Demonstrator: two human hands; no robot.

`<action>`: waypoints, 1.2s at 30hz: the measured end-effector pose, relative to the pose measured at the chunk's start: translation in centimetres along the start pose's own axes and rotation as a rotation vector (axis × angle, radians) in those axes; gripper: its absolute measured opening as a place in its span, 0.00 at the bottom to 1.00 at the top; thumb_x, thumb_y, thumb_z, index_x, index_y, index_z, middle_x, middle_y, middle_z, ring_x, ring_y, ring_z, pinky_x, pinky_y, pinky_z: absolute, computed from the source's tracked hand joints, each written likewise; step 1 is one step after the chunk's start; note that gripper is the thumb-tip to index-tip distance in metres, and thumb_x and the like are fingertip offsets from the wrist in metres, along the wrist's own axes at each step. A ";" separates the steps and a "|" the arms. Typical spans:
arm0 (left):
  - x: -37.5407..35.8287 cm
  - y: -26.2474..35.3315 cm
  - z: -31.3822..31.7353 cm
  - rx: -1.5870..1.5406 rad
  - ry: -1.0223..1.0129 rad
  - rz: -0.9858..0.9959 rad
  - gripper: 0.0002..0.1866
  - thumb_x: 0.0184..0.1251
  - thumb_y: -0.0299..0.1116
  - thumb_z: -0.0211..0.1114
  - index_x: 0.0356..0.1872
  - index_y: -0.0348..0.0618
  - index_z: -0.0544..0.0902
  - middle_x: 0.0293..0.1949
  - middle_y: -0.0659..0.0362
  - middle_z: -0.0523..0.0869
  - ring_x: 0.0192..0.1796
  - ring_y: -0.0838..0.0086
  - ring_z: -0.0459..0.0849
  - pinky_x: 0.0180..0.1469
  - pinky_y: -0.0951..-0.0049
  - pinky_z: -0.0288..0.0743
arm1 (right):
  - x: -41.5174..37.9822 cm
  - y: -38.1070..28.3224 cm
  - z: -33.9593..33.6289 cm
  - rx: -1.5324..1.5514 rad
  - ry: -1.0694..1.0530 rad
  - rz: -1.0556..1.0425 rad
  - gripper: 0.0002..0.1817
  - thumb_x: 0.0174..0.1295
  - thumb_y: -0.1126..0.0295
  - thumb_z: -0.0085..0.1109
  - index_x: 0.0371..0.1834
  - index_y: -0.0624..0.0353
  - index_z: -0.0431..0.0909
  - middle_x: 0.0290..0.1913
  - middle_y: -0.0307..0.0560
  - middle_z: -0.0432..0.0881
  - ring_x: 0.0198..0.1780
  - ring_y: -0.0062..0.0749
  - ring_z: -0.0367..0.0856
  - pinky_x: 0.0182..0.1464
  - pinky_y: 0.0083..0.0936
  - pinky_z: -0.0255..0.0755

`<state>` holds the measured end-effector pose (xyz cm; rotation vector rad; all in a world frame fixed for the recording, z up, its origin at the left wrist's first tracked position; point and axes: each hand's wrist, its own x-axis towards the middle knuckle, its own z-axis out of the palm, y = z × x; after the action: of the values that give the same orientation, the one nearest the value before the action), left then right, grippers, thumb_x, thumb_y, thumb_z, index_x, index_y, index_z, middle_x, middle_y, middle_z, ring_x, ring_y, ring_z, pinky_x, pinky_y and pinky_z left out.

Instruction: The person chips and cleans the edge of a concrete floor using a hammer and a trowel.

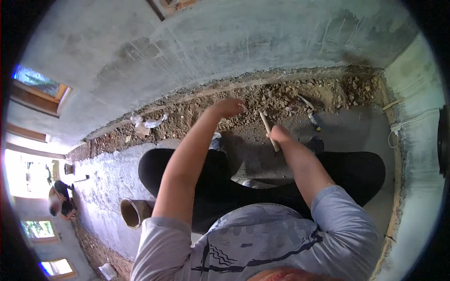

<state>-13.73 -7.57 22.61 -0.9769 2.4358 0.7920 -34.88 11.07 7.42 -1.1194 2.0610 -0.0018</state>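
Over the strip of loose rubble (281, 100) along the wall, my left hand (229, 107) is stretched out. Its fingers are blurred against the stones, so what they hold, if anything, cannot be made out. My right hand (280, 134) is closed around a light wooden stick (266, 123), just to the right of my left hand. The stick's upper tip reaches the rubble's edge and its lower end points toward my legs. Whether a tool head is fixed to it is unclear.
A tool with a yellow end (314, 122) lies right of the stick, below a pale curved piece (305, 101). Plastic scraps (152, 123) lie on the rubble at left. A bucket (129, 213) stands by my left leg. Another person (62, 200) bends down far left. A cable (412, 121) hangs at right.
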 end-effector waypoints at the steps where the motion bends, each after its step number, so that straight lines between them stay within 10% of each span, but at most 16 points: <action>1: 0.5 -0.6 1.8 0.071 -0.007 -0.005 0.36 0.74 0.56 0.62 0.77 0.52 0.70 0.72 0.50 0.78 0.72 0.50 0.77 0.73 0.50 0.70 | 0.1 0.7 1.9 -0.042 -0.006 -0.030 0.26 0.62 0.54 0.74 0.58 0.60 0.85 0.51 0.56 0.89 0.54 0.51 0.88 0.55 0.47 0.81; 4: 0.0 -0.7 3.0 0.216 -0.328 0.011 0.35 0.74 0.55 0.62 0.77 0.52 0.70 0.72 0.50 0.78 0.72 0.51 0.77 0.73 0.51 0.71 | 0.5 4.0 6.8 -0.120 0.228 -0.099 0.30 0.63 0.58 0.73 0.66 0.59 0.77 0.51 0.58 0.87 0.53 0.51 0.88 0.53 0.47 0.83; 6: 0.3 -0.8 3.1 0.176 -0.318 -0.002 0.35 0.72 0.55 0.63 0.76 0.53 0.71 0.70 0.48 0.79 0.70 0.51 0.78 0.71 0.51 0.72 | 2.5 5.7 8.5 -0.076 0.231 -0.060 0.26 0.58 0.58 0.72 0.55 0.56 0.73 0.47 0.57 0.87 0.50 0.54 0.88 0.54 0.50 0.81; 13: -6.5 5.2 -5.0 0.367 -0.206 0.053 0.33 0.77 0.55 0.60 0.76 0.50 0.71 0.70 0.49 0.79 0.68 0.50 0.80 0.70 0.52 0.74 | 4.4 2.1 2.5 0.138 0.202 0.060 0.24 0.73 0.59 0.57 0.67 0.57 0.70 0.46 0.56 0.88 0.48 0.53 0.90 0.47 0.49 0.84; 22: -13.8 12.1 -11.5 0.300 -0.291 -0.096 0.33 0.74 0.49 0.65 0.75 0.47 0.70 0.64 0.47 0.82 0.64 0.50 0.81 0.67 0.51 0.75 | 7.2 3.5 1.2 0.384 0.656 -0.441 0.25 0.79 0.50 0.51 0.61 0.62 0.74 0.41 0.59 0.82 0.40 0.51 0.86 0.40 0.47 0.80; 27: -11.8 10.9 -11.5 0.289 0.055 0.496 0.31 0.74 0.47 0.65 0.73 0.45 0.72 0.65 0.48 0.81 0.65 0.50 0.81 0.68 0.54 0.73 | 9.8 3.3 -0.3 0.435 0.149 0.078 0.26 0.81 0.49 0.45 0.57 0.64 0.76 0.38 0.59 0.82 0.39 0.52 0.85 0.40 0.49 0.77; 34: -10.7 8.8 -12.5 0.361 -0.142 0.235 0.32 0.70 0.44 0.68 0.71 0.42 0.73 0.61 0.49 0.83 0.64 0.52 0.82 0.66 0.53 0.74 | 8.6 2.1 -0.1 0.524 0.591 -0.412 0.26 0.82 0.47 0.44 0.52 0.64 0.77 0.32 0.56 0.82 0.32 0.49 0.82 0.35 0.47 0.74; 36: -10.5 8.7 -12.2 0.331 -0.125 0.279 0.33 0.69 0.44 0.69 0.71 0.41 0.73 0.61 0.49 0.83 0.63 0.52 0.82 0.66 0.53 0.74 | 8.6 2.8 0.8 0.537 0.510 -0.264 0.23 0.82 0.50 0.45 0.53 0.62 0.76 0.30 0.51 0.79 0.29 0.46 0.79 0.32 0.44 0.72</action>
<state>-14.70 -4.87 40.74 -0.4582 2.5147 0.4922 -39.02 6.94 0.52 -1.1009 2.1207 -1.0011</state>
